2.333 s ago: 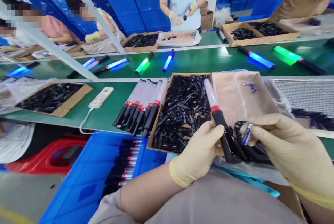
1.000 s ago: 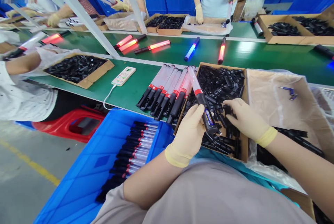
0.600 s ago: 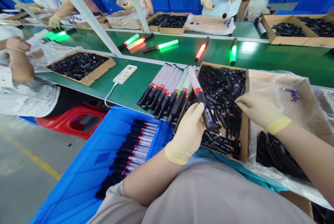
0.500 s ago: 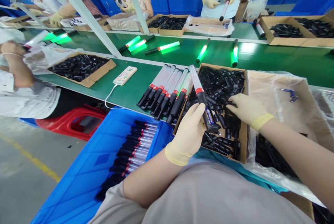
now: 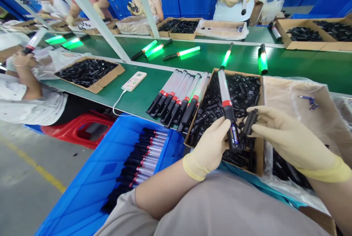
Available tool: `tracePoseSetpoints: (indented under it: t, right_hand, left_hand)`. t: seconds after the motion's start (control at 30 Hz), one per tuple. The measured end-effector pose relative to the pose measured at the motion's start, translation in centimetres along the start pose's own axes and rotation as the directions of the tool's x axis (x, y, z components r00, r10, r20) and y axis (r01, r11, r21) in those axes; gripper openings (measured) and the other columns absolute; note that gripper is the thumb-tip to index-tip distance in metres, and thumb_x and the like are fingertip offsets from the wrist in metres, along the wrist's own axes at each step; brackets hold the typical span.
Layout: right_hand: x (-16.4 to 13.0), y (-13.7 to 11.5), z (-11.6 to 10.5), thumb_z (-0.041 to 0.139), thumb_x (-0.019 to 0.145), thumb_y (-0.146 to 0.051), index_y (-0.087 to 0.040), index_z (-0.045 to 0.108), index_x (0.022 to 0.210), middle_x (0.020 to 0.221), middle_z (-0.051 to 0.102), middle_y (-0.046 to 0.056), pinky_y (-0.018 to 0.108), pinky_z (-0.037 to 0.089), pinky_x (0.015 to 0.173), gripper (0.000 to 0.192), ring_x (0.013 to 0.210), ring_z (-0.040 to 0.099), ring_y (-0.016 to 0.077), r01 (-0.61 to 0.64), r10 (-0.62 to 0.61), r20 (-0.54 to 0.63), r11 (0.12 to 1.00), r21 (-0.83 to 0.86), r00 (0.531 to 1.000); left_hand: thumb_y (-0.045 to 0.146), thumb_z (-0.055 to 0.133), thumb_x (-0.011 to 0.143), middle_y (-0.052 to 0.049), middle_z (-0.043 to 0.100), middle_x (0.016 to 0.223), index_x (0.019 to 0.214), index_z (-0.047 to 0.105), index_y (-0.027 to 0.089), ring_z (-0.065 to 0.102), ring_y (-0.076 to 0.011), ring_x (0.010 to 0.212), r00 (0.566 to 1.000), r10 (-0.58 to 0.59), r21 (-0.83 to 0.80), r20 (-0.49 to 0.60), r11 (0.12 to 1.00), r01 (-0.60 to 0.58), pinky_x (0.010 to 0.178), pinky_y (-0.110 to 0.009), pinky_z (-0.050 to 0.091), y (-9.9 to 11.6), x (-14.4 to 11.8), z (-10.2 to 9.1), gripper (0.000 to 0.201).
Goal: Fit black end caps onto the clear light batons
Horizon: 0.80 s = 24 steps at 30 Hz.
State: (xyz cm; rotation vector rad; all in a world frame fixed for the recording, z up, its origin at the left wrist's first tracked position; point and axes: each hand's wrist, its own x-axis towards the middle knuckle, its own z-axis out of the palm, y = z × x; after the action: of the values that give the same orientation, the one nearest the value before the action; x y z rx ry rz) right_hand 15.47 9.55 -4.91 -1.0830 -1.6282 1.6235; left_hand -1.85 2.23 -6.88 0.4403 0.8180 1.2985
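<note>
**Light stick and cap over the parts box**

A green assembly bench [image 5: 129,100] runs before a conveyor carrying lit sticks. Over the cardboard box of black caps [image 5: 236,89], the left hand [image 5: 211,148] is closed around a light stick [image 5: 227,107] by its black handle, battery showing at the lower end. Just right of the stick, the right hand [image 5: 286,137] pinches a black cap [image 5: 249,121]. Fitting it well likely means lining the cap squarely with the handle's end. The handle's opening is hidden behind fingers; the cap's inner side cannot be made out.
</note>
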Motion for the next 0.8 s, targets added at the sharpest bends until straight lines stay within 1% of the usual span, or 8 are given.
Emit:
tracePoseSetpoints:
  t: [0.07,0.2,0.4,0.47,0.53,0.67,0.73,0.8]
  right_hand:
    - [-1.5,-0.3,0.9,0.073,0.087,-0.042,-0.026,0.065,0.122,0.124,0.07,0.007,0.034,0.063,0.085,0.04,0.102,0.07,0.0212,0.031,-0.031,-0.041,0.999,-0.009,0.999]
    - [-2.3,-0.6,1.9,0.074,0.085,-0.045,-0.025,0.073,0.111,0.109,0.075,0.005,0.03,0.063,0.081,0.034,0.094,0.071,0.0198,0.055,-0.089,-0.17,0.979,-0.196,0.981]
    - [-2.5,-0.9,2.0,0.071,0.084,-0.046,-0.024,0.074,0.109,0.098,0.076,0.004,0.029,0.061,0.071,0.033,0.082,0.071,0.0188,0.064,-0.101,-0.114,0.954,-0.292,0.988]
    - [-2.7,-0.6,2.0,0.067,0.088,-0.046,-0.024,0.073,0.111,0.095,0.075,0.003,0.03,0.06,0.07,0.033,0.077,0.07,0.0182,0.084,-0.119,-0.082,0.936,-0.341,0.99]
    - [-2.8,0.0,2.1,0.063,0.091,-0.043,-0.024,0.072,0.113,0.098,0.073,0.004,0.034,0.06,0.077,0.03,0.08,0.069,0.0187,0.165,-0.226,-0.079,0.871,-0.462,0.971]
    - [-2.6,1.5,2.3,0.063,0.091,-0.038,-0.022,0.061,0.133,0.12,0.061,0.011,0.042,0.054,0.097,0.045,0.107,0.061,0.0237,0.275,-0.492,-0.11,0.642,-0.716,0.863]
    - [-2.6,2.0,2.1,0.065,0.091,-0.04,-0.021,0.052,0.143,0.117,0.058,0.011,0.041,0.055,0.092,0.058,0.102,0.06,0.0227,0.258,-0.487,-0.114,0.63,-0.732,0.866]
    - [-2.8,2.1,1.7,0.067,0.089,-0.044,-0.022,0.047,0.147,0.113,0.058,0.01,0.037,0.057,0.08,0.065,0.092,0.06,0.0203,0.236,-0.456,-0.145,0.675,-0.699,0.878]
  left_hand:
    - [0.042,0.059,0.098,-0.008,0.073,0.106,0.125,0.069,0.02,0.068,-0.0196,0.091,0.998,-0.018,0.004,0.056,1.0,0.018,0.073,-0.028,0.052,-0.3,0.1,0.4,0.036]
    - [0.04,0.061,0.098,-0.009,0.073,0.106,0.125,0.069,0.019,0.068,-0.0205,0.092,0.993,-0.065,-0.03,0.094,0.997,0.068,0.074,-0.029,0.054,-0.4,0.0,1.2,0.036]
    - [0.045,0.074,0.087,-0.008,0.072,0.097,0.115,0.072,0.018,0.068,-0.0204,0.086,0.992,-0.103,-0.11,0.066,0.988,0.11,0.074,-0.031,0.057,-0.2,-0.3,1.4,0.04]
    - [0.046,0.076,0.085,-0.008,0.071,0.097,0.116,0.071,0.018,0.068,-0.0198,0.084,0.992,-0.098,-0.118,0.074,0.987,0.107,0.074,-0.031,0.057,-0.2,-0.3,1.4,0.041]
    - [0.044,0.073,0.088,-0.007,0.07,0.098,0.117,0.07,0.018,0.067,-0.0185,0.084,0.992,-0.087,-0.114,0.089,0.989,0.097,0.072,-0.029,0.055,-0.3,-0.1,1.4,0.039]
    - [0.054,0.063,0.093,-0.006,0.067,0.095,0.111,0.07,0.017,0.062,-0.0151,0.078,0.994,-0.1,-0.076,0.051,0.992,0.104,0.067,-0.025,0.051,-0.5,0.0,1.6,0.041]
    - [0.056,0.069,0.089,-0.004,0.064,0.092,0.105,0.069,0.017,0.059,-0.0128,0.075,0.994,-0.098,-0.037,0.056,0.994,0.101,0.066,-0.024,0.05,-0.5,0.0,1.7,0.043]
    - [0.047,0.078,0.083,-0.002,0.061,0.089,0.1,0.068,0.016,0.056,-0.0106,0.073,0.994,-0.074,0.011,0.077,0.997,0.073,0.066,-0.023,0.049,-0.4,0.1,1.9,0.036]
